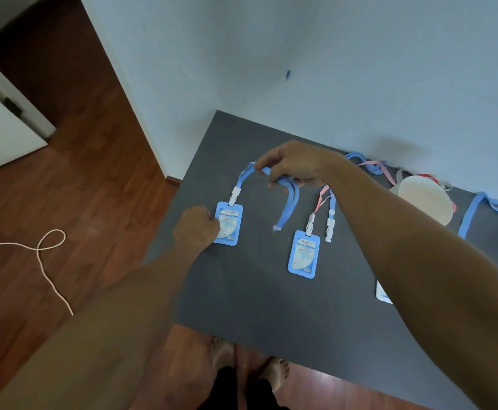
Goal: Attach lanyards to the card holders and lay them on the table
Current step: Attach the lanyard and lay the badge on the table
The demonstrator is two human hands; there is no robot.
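My left hand (196, 229) pins the card holder (228, 222) on the worktop (271, 306) so it stays flat; my right hand (293, 165) pinches its blue lanyard (243, 177), laying it straight.

Two blue card holders lie face up on the dark tabletop (271, 315): the first card holder (229, 223) nearer the tabletop's left edge, the second card holder (303, 254) to the right of the first. A white-and-blue corner (382, 292) shows past the forearm further right of the second holder; whether it is a third holder cannot be told.

Lanyards: one blue lanyard (243, 180) clipped to the first holder, one pink lanyard (320, 202) clipped to the second, and one loose blue lanyard with a white clip (330, 223) just beside it. More straps, blue, pink, red and grey, lie tangled behind the single white bowl (425, 202); their number cannot be told.

Two hands are present.
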